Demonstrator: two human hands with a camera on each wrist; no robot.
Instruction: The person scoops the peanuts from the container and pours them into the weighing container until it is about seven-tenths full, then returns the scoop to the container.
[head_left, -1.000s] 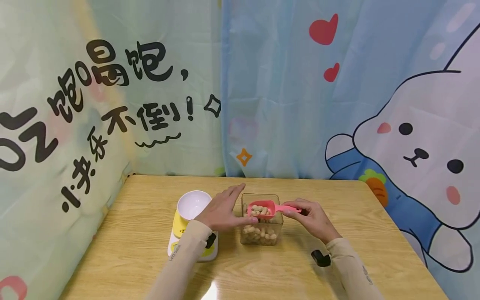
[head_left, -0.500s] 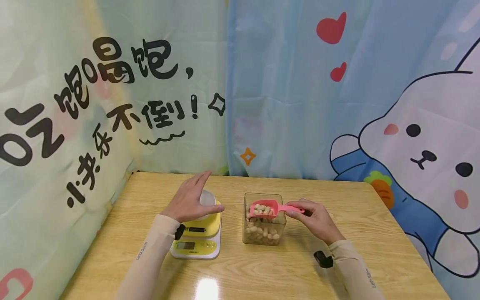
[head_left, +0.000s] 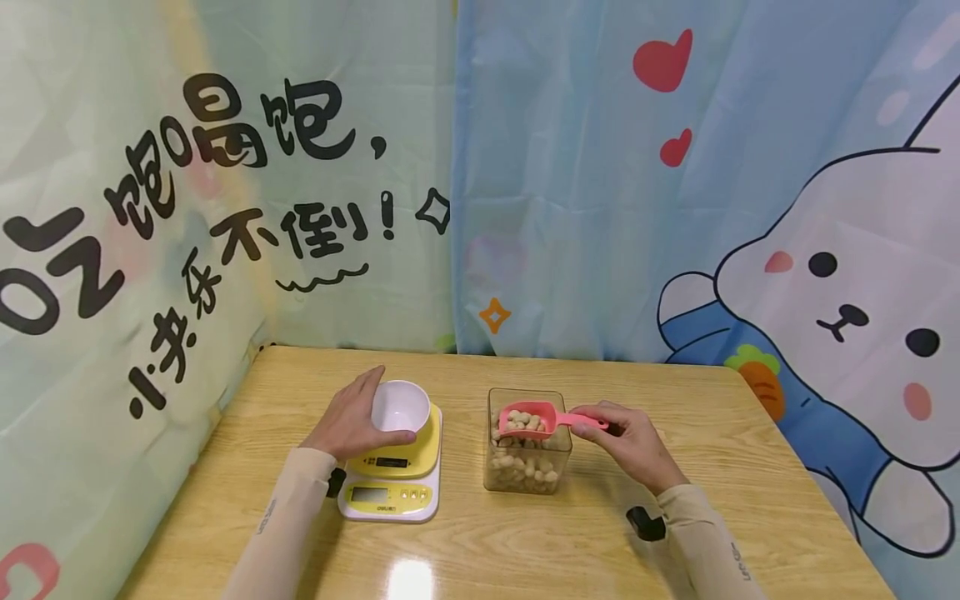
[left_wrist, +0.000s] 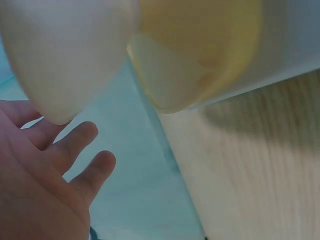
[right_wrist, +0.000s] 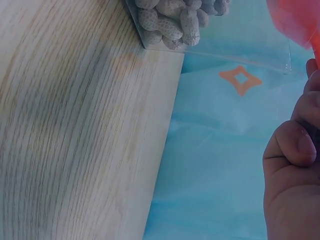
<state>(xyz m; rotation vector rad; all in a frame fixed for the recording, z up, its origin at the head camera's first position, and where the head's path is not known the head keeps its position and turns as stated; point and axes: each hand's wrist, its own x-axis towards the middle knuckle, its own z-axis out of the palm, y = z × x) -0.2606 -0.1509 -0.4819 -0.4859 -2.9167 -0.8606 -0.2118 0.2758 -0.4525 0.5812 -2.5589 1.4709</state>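
Observation:
In the head view, my left hand (head_left: 352,421) is spread at the left side of a white bowl (head_left: 402,407), fingers behind it and thumb in front. The left wrist view has the bowl (left_wrist: 70,55) close to the fingers (left_wrist: 75,142); whether they touch it is unclear. The bowl stands on a yellow and white kitchen scale (head_left: 390,492). My right hand (head_left: 633,442) pinches the handle of a pink scoop (head_left: 551,418) filled with peanuts (head_left: 525,421). It is held level over a clear square container (head_left: 562,458), which also holds peanuts (right_wrist: 172,22).
The wooden table (head_left: 525,550) carries the scale on the left and the container near the middle. Printed curtains (head_left: 540,208) hang along its back and left side.
My left hand has moved left, from the space between scale and container to the bowl's left side, uncovering the scale's display. The right hand and loaded scoop stay nearly still.

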